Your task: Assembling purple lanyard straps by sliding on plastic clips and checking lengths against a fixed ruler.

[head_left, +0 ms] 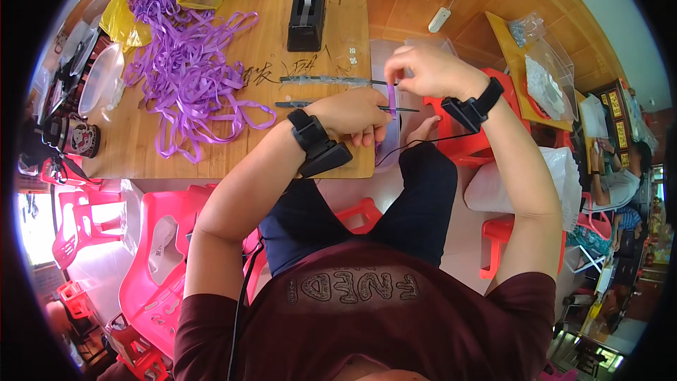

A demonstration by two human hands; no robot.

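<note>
A short purple ribbon point(392, 99) runs across two thin dark rods that stick out past the table's right edge. My right hand point(427, 70) pinches its far end between thumb and fingers. Just left of the ribbon, my left hand point(356, 114) lies over the near rod point(405, 109) with its fingers curled; what they hold, if anything, is hidden. Clear tape fastens the far rod point(324, 80) to the tabletop. A large tangled heap of purple ribbon loops point(187, 74) spreads over the table's left part, spilling from a yellow plastic bag point(127, 17).
A black tape dispenser point(307, 17) stands on the wooden table point(268, 148). A translucent bin point(384, 53) sits beyond the table's right edge, partly behind my hands. Red stools point(476, 148), pink chairs point(166, 268) and a white sack point(493, 187) surround me. A black cable point(430, 139) crosses by my knee.
</note>
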